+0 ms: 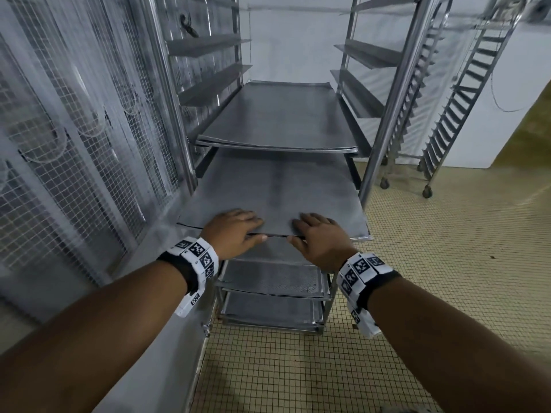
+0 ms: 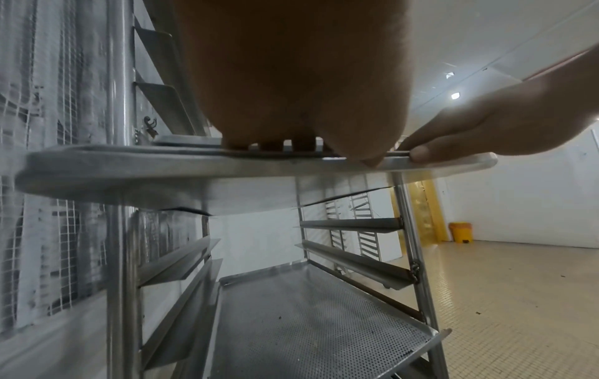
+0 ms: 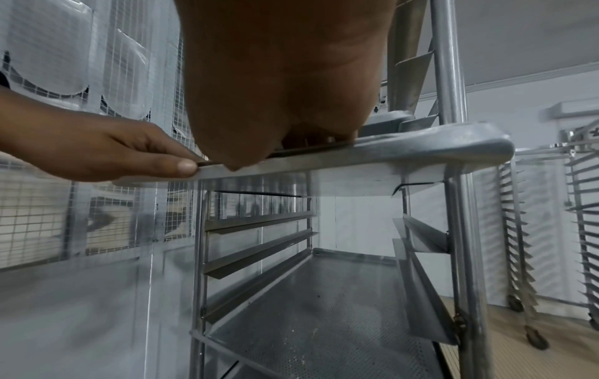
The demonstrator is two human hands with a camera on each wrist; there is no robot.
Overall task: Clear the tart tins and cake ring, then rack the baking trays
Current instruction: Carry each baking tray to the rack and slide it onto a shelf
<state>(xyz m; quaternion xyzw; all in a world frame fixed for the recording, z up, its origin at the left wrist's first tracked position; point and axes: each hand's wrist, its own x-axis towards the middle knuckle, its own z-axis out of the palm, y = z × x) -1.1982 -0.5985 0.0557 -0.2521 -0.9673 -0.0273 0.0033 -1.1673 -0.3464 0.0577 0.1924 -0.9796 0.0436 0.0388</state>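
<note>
I have both hands on the near edge of a baking tray [image 1: 268, 192] that sits partway into the trolley rack [image 1: 387, 114], its front still overhanging the uprights. My left hand [image 1: 231, 231] and right hand [image 1: 320, 238] lie side by side at the middle of that edge, fingers flat on top and thumbs against the rim; the wrist views show each thumb tip pressed to the lip. A thin dark sheet appears to lie on the tray, its edge just under the fingers.

Progress, as I judge it: racking is well under way. One tray [image 1: 280, 120] is already seated on the runners above, and two perforated trays [image 1: 271, 278] sit on lower levels. No tart tins or cake ring are in view, so I cannot tell whether that part is finished.

Surroundings: a wire mesh panel [image 1: 74, 144] stands close on the left, and a second wheeled rack [image 1: 447, 99] is well apart on the right, on tiled floor [image 1: 447, 263]. The free runners [image 3: 259, 251] look unobstructed; the likeliest snag is the tray edge catching an upright.
</note>
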